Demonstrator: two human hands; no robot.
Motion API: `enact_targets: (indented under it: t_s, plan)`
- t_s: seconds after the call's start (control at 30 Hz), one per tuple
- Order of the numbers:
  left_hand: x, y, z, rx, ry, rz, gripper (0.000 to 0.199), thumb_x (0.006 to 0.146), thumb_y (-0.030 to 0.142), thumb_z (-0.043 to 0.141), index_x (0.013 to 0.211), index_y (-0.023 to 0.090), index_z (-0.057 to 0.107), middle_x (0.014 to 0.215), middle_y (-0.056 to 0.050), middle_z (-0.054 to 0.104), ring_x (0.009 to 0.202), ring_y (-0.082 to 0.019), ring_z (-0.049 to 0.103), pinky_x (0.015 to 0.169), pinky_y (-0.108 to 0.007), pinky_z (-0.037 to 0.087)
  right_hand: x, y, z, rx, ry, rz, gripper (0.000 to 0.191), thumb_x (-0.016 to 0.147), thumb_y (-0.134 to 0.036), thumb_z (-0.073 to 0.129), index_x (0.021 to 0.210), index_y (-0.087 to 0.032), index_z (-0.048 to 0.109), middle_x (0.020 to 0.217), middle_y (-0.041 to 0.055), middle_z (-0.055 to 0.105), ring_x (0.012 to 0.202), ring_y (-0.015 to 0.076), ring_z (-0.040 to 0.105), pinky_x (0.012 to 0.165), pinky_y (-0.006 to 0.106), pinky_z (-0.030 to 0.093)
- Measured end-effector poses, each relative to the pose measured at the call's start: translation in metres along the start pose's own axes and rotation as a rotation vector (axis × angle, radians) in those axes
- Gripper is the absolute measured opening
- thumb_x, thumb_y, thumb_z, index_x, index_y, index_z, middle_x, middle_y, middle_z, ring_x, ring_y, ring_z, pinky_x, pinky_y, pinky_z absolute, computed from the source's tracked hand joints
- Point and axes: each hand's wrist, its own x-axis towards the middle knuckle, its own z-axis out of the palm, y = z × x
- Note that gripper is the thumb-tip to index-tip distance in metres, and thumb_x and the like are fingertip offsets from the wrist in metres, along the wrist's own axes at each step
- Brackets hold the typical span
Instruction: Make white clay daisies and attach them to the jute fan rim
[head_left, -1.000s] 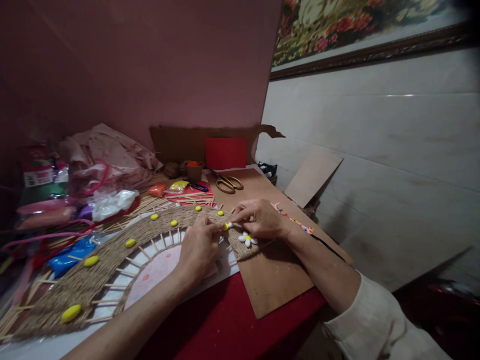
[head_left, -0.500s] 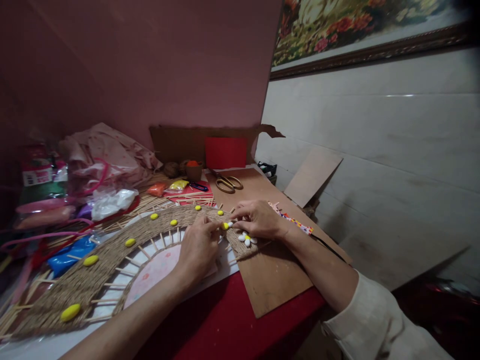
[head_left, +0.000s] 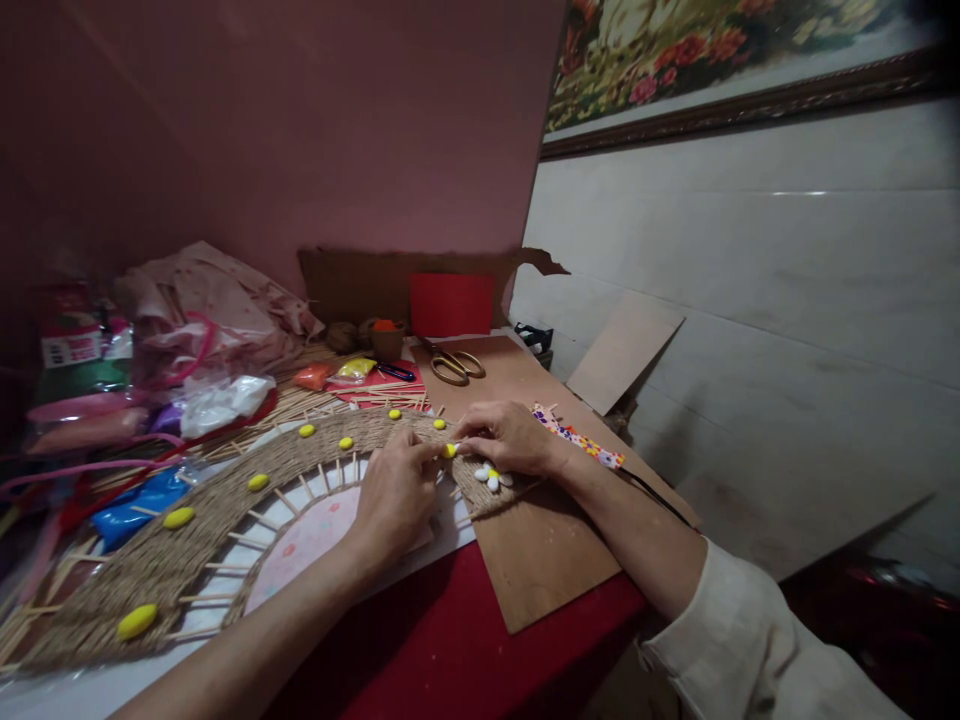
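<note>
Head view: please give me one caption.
Left hand and right hand at a yellow dot on woven twine, beside a white-petalled flower.

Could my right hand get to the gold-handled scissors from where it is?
Probably yes: the scissors lie beyond the right hand, handles towards you, with seemingly open brown board leading to them. It would first have to leave the woven band.

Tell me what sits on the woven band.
Yellow ovals, a white-petalled flower and, at the fingertips, a white piece. The left hand and right hand hide parts of the band.
</note>
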Motion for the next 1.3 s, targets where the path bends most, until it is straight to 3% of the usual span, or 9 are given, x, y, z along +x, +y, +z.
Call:
enact_targets:
  t_s: [0.17, 0.33, 0.47, 0.77, 0.9, 1.3]
  plan:
    - [0.000, 0.001, 0.000, -0.004, 0.003, 0.007, 0.029, 0.085, 0.016, 0.047, 0.096, 0.018, 0.073, 0.081, -0.007, 0.058, 0.073, -0.019, 0.054, 0.065, -0.031, 0.037, 0.002, 0.003, 0.003, 0.006, 0.003, -0.001, 0.006, 0.080, -0.021, 0.067, 0.081, -0.018, 0.072, 0.079, 0.0023, 0.068, 0.074, 0.0122, 0.059, 0.065, 0.022, 0.035]
    - [0.000, 0.000, 0.000, -0.011, 0.005, -0.003, 0.030, 0.084, 0.015, 0.046, 0.096, 0.019, 0.073, 0.080, -0.006, 0.057, 0.072, -0.018, 0.053, 0.065, -0.031, 0.037, -0.001, 0.002, -0.005, -0.010, 0.013, -0.003, 0.015, 0.083, -0.018, 0.062, 0.093, -0.021, 0.073, 0.085, 0.0033, 0.069, 0.076, 0.0124, 0.059, 0.065, 0.023, 0.036]
    - [0.000, -0.002, 0.001, -0.021, -0.005, -0.005, 0.031, 0.085, 0.017, 0.045, 0.097, 0.019, 0.073, 0.080, -0.007, 0.057, 0.072, -0.018, 0.053, 0.064, -0.031, 0.037, -0.007, -0.003, -0.013, -0.122, 0.013, -0.047, 0.026, 0.077, -0.011, 0.060, 0.096, -0.024, 0.074, 0.081, 0.0023, 0.067, 0.073, 0.0130, 0.057, 0.062, 0.023, 0.035]
    - [0.000, 0.001, -0.001, -0.030, -0.002, -0.008, 0.029, 0.084, 0.015, 0.046, 0.092, 0.017, 0.074, 0.079, -0.007, 0.057, 0.071, -0.018, 0.053, 0.064, -0.031, 0.037, -0.009, -0.012, -0.012, -0.413, -0.055, -0.156, 0.024, 0.078, -0.018, 0.055, 0.089, -0.026, 0.075, 0.082, 0.0034, 0.066, 0.077, 0.0165, 0.055, 0.060, 0.027, 0.029]
    - [-0.001, 0.000, 0.000, -0.029, 0.005, -0.001, 0.030, 0.084, 0.015, 0.047, 0.096, 0.018, 0.074, 0.079, -0.007, 0.057, 0.071, -0.019, 0.053, 0.065, -0.031, 0.037, -0.010, -0.013, -0.012, -0.413, -0.043, -0.149, 0.027, 0.079, -0.017, 0.054, 0.094, -0.027, 0.073, 0.085, 0.0031, 0.066, 0.080, 0.0160, 0.055, 0.061, 0.026, 0.029]
    - [0.000, -0.002, 0.003, -0.085, 0.037, 0.009, 0.029, 0.081, 0.012, 0.046, 0.089, 0.018, 0.073, 0.075, -0.006, 0.054, 0.069, -0.020, 0.051, 0.063, -0.033, 0.035, -0.010, -0.010, -0.012, -0.391, -0.015, -0.161, 0.023, 0.076, -0.016, 0.057, 0.086, -0.027, 0.074, 0.078, 0.0022, 0.064, 0.074, 0.0150, 0.053, 0.059, 0.026, 0.028]
